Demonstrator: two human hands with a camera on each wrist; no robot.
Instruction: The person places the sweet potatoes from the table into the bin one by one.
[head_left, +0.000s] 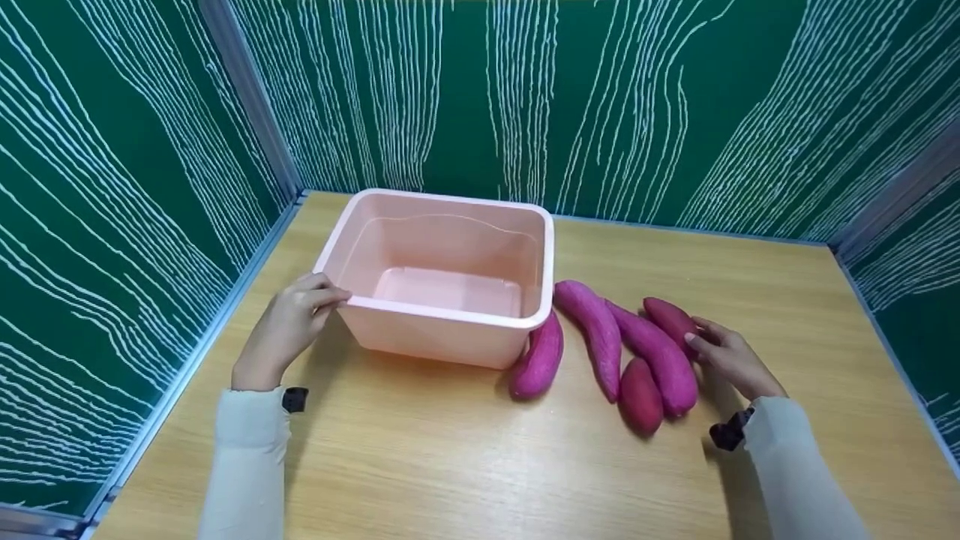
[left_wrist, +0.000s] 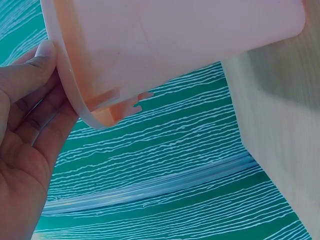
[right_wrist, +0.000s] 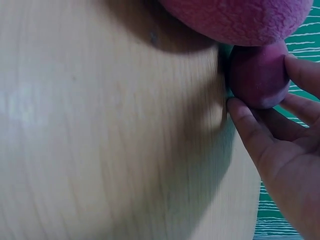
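You've got 3 magenta sweet potatoes (head_left: 664, 364) & 2 dk. red sweet potatoes (head_left: 641, 397), so 5 pcs. tot. Add 1 pink plastic bin (head_left: 442, 337) to your tally. You show 1 L hand (head_left: 285, 326) & 1 R hand (head_left: 739, 365), i.e. 2 tot., w/ 2 lt. sleeves (head_left: 244, 465) & 2 blk. wrist devices (head_left: 729, 433), 1 per side. You also have 1 wood-grain table (head_left: 450, 465), 3 white-lined green panels (head_left: 465, 97) & 2 metal corner posts (head_left: 247, 90) in view, per head cam.
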